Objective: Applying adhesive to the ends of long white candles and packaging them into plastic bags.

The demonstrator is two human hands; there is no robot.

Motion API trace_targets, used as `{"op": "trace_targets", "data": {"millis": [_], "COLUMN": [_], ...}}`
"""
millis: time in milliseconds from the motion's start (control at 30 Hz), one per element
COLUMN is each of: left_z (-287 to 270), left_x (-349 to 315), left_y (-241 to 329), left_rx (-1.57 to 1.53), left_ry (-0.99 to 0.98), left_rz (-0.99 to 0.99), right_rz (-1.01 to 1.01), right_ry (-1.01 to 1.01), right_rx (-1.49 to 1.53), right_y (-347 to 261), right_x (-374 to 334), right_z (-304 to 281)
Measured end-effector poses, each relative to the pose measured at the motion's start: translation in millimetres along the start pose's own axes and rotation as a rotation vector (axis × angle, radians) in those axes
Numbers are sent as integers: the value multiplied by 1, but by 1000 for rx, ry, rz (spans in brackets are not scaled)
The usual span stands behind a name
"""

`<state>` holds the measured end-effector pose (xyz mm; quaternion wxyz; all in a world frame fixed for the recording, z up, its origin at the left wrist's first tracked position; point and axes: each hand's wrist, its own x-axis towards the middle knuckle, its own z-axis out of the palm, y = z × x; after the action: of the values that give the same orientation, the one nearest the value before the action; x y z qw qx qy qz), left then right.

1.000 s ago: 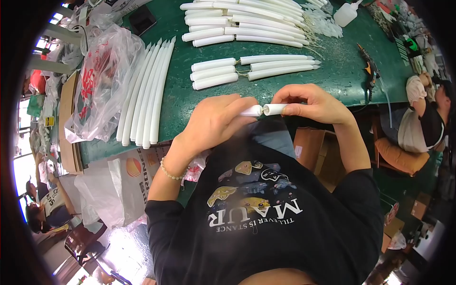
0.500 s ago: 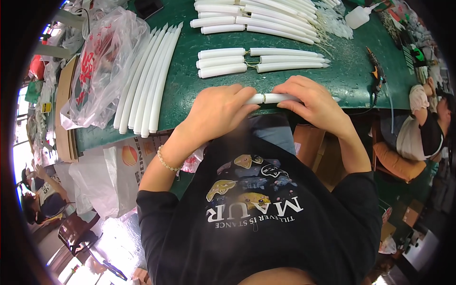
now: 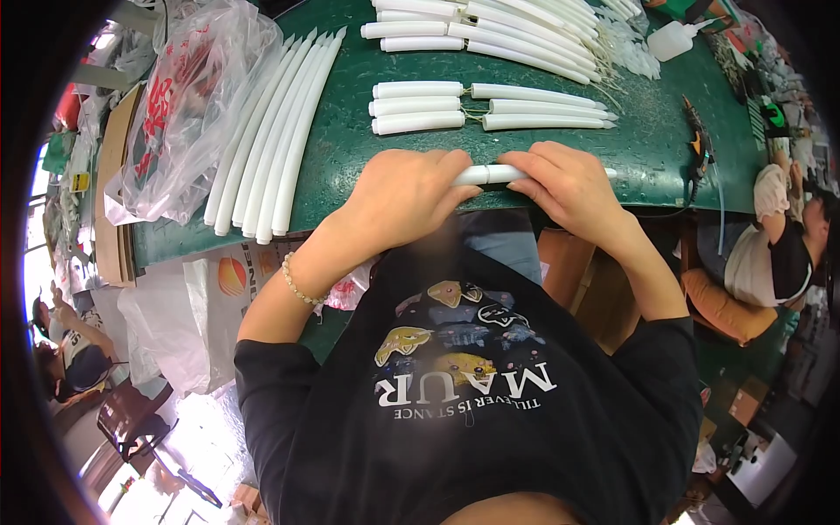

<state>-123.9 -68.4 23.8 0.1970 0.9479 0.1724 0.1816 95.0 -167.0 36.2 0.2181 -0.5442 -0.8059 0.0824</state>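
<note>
At the far left edge of the frame a seated person (image 3: 66,350) shows low down, and above that a cardboard sheet (image 3: 112,188) leans along the left end of the green table (image 3: 350,166). A clear plastic bag (image 3: 188,105) with red print lies on the table in the upper left, touching a row of long white curved rods (image 3: 271,131) that run side by side from the top of the frame down toward the table's near edge. In the upper centre lie three short white tubes (image 3: 418,107), stacked one above another, and just right of them three tapered white pieces (image 3: 542,107) with thin wires at the joints; more white pieces (image 3: 490,26) are heaped along the top edge. At the near edge of the table, centre frame, the left hand (image 3: 407,197) is closed around one end of a white tube (image 3: 488,174), fingers curled over it. The right hand (image 3: 569,188) is clamped on the tube's other end, and a short stretch of tube shows between the two hands. Right of that hand, dark pliers (image 3: 700,153) lie on the table, a white squeeze bottle (image 3: 678,39) lies in the upper right, and another person (image 3: 783,245) sits at the right edge.
</note>
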Motion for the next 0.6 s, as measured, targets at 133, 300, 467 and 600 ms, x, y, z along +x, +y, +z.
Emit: {"op": "trace_targets", "data": {"millis": [133, 300, 467, 600], "left_z": [0, 3, 2, 0], "left_x": [4, 7, 11, 12], "left_y": [-3, -10, -11, -11], "left_rx": [24, 0, -36, -31], "left_ry": [-120, -124, -167, -178], "left_rz": [6, 47, 29, 69], "right_rz": [-57, -130, -84, -88], "right_ry": [4, -28, -13, -124], "right_rx": [-72, -133, -41, -62], "right_y": [4, 3, 3, 5], "right_x": [3, 11, 11, 16], "right_z": [4, 1, 4, 0]}}
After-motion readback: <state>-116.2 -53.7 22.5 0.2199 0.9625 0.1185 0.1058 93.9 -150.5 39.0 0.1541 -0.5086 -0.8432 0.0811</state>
